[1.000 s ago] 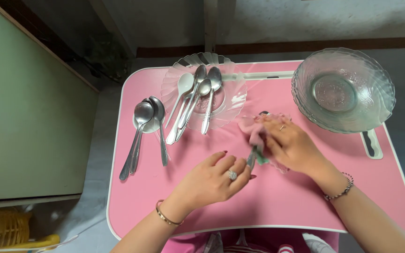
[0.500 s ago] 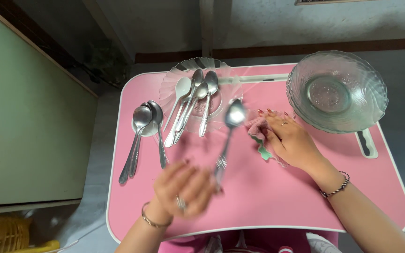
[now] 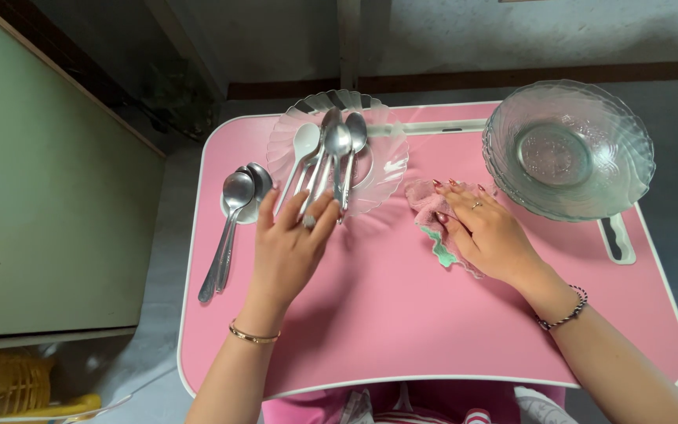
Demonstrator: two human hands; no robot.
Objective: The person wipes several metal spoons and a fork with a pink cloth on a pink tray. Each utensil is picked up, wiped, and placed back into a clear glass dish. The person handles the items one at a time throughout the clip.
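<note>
Left hand (image 3: pixel 290 243) lays spoon (image 3: pixel 337 153) among spoons on glass plate (image 3: pixel 386 169), fingers loose. Right hand (image 3: pixel 486 233) flat on cloth (image 3: pixel 427 206). Two spoons (image 3: pixel 233 216) wait left.

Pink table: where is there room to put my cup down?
The pink table is bare along the near edge, between the left hand and right hand. The far side is crowded: spoons, the glass plate, the cloth and glass bowl.
</note>
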